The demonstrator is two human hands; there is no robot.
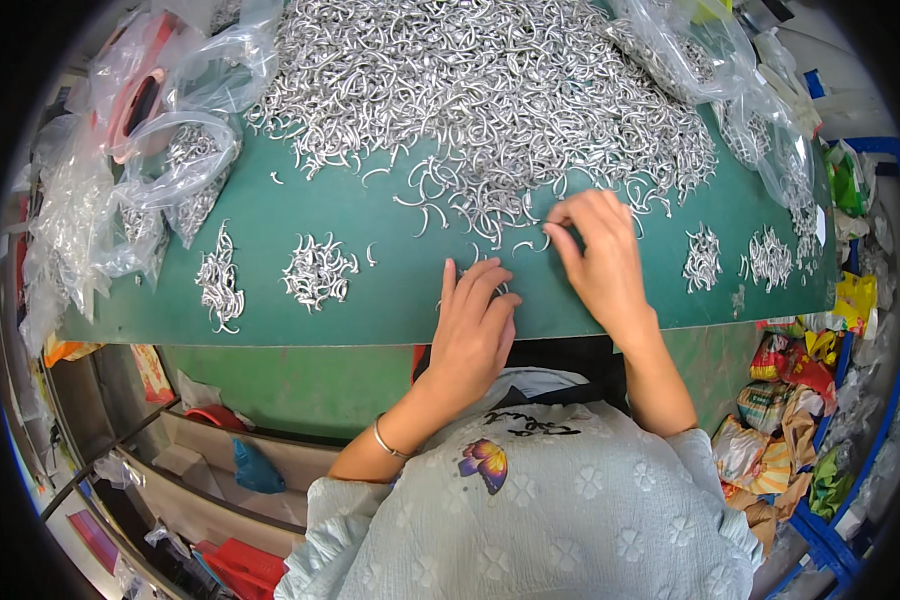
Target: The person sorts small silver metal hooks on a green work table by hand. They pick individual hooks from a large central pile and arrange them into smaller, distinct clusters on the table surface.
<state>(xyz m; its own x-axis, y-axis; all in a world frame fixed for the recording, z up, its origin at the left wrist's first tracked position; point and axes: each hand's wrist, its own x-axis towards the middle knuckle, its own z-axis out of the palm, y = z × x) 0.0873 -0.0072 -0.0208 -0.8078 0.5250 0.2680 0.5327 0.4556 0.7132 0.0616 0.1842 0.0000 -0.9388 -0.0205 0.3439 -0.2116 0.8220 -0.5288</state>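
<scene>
On green tabletop [400, 310], right hand [602, 255] beside metal pile [470, 110]; left hand [473, 325] over loose pieces [497, 291]; grips unclear

Left grip [475, 318] over a green table [400, 305], right grip [602, 250] at the edge of a heap of curved silvery pieces [490, 100].

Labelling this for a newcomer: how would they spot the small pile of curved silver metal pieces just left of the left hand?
Start on the green tabletop, nearer than its large heap of curved silver metal pieces. The small roundish silver pile lies left of the left hand; the neighbouring silver pile further left is longer and narrower.
</scene>
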